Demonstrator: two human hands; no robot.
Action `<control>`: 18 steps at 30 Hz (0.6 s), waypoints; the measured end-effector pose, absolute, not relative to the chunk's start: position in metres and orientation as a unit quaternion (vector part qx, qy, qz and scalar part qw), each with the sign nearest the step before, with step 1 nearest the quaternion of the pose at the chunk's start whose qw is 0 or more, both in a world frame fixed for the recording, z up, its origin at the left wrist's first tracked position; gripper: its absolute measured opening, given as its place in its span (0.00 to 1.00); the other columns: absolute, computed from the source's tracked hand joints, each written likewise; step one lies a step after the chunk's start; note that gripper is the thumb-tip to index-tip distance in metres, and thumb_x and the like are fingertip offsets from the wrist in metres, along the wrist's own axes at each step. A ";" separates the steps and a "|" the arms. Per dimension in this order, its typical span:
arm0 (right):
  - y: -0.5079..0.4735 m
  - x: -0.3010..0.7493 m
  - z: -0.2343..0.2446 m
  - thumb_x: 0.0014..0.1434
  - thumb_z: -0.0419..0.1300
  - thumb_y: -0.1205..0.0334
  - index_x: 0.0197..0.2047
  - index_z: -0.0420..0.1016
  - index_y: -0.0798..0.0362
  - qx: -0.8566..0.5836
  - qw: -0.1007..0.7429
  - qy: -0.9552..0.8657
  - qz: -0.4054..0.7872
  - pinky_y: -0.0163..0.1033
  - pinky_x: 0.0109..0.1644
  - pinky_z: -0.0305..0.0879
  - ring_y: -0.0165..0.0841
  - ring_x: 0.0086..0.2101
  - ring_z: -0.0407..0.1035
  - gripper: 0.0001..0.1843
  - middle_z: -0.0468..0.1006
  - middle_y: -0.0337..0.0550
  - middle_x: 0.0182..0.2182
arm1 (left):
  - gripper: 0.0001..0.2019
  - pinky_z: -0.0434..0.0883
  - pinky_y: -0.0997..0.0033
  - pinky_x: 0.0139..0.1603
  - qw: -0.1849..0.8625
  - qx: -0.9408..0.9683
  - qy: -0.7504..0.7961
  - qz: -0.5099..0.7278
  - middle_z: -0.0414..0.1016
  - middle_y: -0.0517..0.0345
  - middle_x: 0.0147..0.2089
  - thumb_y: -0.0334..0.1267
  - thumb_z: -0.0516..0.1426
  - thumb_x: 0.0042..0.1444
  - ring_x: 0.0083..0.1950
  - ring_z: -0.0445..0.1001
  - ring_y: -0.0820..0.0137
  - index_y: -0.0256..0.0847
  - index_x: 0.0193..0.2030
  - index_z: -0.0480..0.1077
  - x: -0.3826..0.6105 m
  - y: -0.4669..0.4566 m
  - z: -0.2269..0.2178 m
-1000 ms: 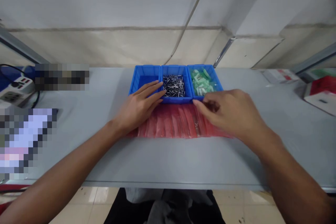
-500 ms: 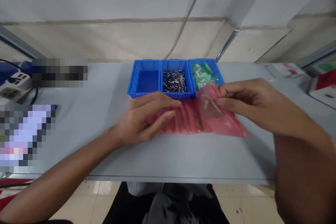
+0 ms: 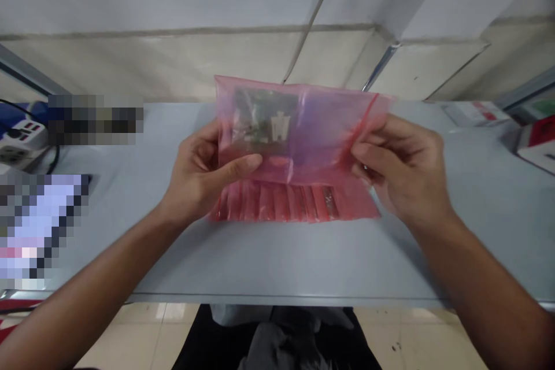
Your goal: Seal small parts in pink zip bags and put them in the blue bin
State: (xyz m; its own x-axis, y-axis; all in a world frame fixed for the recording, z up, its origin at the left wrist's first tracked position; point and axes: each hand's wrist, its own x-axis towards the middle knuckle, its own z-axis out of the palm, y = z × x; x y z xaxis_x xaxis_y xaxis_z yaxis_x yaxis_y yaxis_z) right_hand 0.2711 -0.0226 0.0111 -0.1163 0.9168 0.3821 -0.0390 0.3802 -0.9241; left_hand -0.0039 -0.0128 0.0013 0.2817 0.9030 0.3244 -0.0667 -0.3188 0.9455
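Between my two hands a pink see-through zip bag (image 3: 329, 127) is held up, spread wide. My left hand (image 3: 197, 176) pinches its left side, thumb in front. Through the film on that side shows a dark green circuit board (image 3: 264, 121) with pale connectors. My right hand (image 3: 403, 167) grips the bag's right end near the red zip strip, fingers closed on the film. Below it, a row of overlapping pink bags (image 3: 277, 203) lies on the table. The raised bag covers the blue bins; only a bluish tint comes through.
The grey table (image 3: 295, 260) runs across the view. On the left are a white power strip (image 3: 23, 139) and a blurred-out screen (image 3: 43, 219). Boxes, one red and white (image 3: 540, 141), stand at the right. A cable (image 3: 314, 14) hangs down the wall behind.
One pink bag has been lifted off the row and turned flat towards me, hiding the bins. My left hand has come off the row and now holds its left side.
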 end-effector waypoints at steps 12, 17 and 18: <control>-0.030 0.259 0.010 0.61 0.70 0.66 0.40 0.84 0.46 -0.412 0.558 -0.641 0.329 0.39 0.21 0.70 0.29 0.19 0.71 0.05 0.84 0.36 0.30 | 0.11 0.80 0.67 0.33 0.288 0.672 0.425 0.533 0.82 0.63 0.36 0.41 0.74 0.51 0.34 0.80 0.69 0.44 0.38 0.80 -0.009 -0.010 -0.002; -0.035 0.258 0.007 0.59 0.69 0.73 0.49 0.84 0.39 -0.361 0.570 -0.724 0.144 0.58 0.60 0.77 0.44 0.52 0.80 0.21 0.85 0.37 0.49 | 0.09 0.77 0.51 0.47 -0.115 0.777 0.311 0.535 0.85 0.64 0.45 0.35 0.63 0.66 0.49 0.79 0.63 0.51 0.50 0.82 -0.017 -0.006 0.003; -0.036 0.258 0.006 0.59 0.68 0.75 0.52 0.83 0.37 -0.353 0.563 -0.738 0.116 0.58 0.61 0.76 0.44 0.54 0.79 0.24 0.84 0.36 0.53 | 0.11 0.77 0.51 0.47 -0.180 0.774 0.290 0.533 0.85 0.65 0.46 0.33 0.60 0.68 0.50 0.79 0.62 0.52 0.50 0.82 -0.018 -0.004 0.003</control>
State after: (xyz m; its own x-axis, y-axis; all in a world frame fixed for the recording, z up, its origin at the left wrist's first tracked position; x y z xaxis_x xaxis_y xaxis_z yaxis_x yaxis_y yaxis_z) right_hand 0.2583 -0.0360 0.0058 -0.1156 0.6515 0.7498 0.3910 0.7238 -0.5686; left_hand -0.0184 -0.0040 0.0033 0.2637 0.2571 0.9297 0.6409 -0.7670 0.0303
